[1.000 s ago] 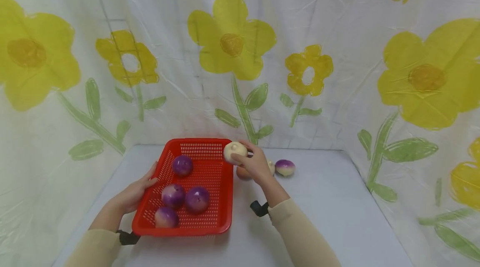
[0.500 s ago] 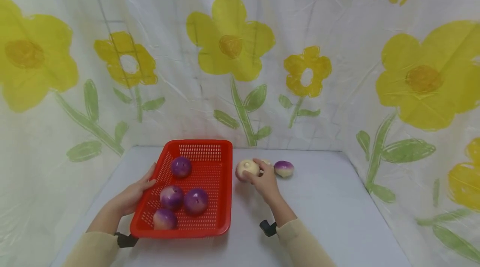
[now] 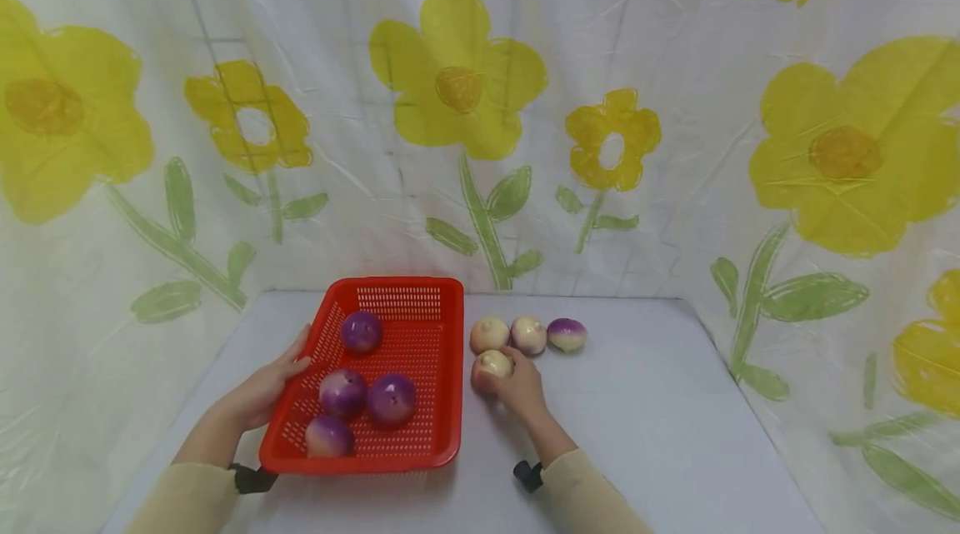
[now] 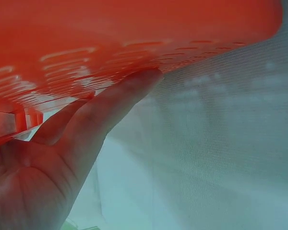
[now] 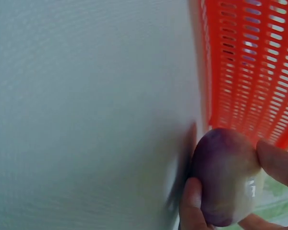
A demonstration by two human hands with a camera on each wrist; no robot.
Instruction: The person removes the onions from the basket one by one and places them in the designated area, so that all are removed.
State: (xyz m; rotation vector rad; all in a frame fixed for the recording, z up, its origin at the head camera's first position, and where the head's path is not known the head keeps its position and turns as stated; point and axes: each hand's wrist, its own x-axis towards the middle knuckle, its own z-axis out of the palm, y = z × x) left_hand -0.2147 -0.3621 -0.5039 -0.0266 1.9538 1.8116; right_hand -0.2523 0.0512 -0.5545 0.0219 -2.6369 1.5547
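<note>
My right hand point(image 3: 522, 388) holds a purple-and-white turnip point(image 3: 492, 369) at the table surface, just right of the red basket point(image 3: 452, 426). In the right wrist view, the fingers and thumb grip the turnip point(image 5: 225, 177) from its sides, close to the basket wall point(image 5: 240, 86). At the basket's left side, my left hand point(image 3: 262, 388) holds the rim, thumb over the edge. The left wrist view shows its fingers point(image 4: 110, 103) against the outside of the basket point(image 4: 134, 24). Several purple turnips point(image 3: 392, 399) lie inside the basket.
Behind the right hand, three more turnips stand in a row: a pale one point(image 3: 490, 334), another pale one point(image 3: 529, 334), and one purple side up point(image 3: 567, 334). A flower-printed curtain point(image 3: 480, 209) hangs behind the white table point(image 3: 660, 401).
My right hand set one turnip down beside the others, right of the basket. It then moved toward me and took hold of another turnip. The left hand and basket stayed nearly still.
</note>
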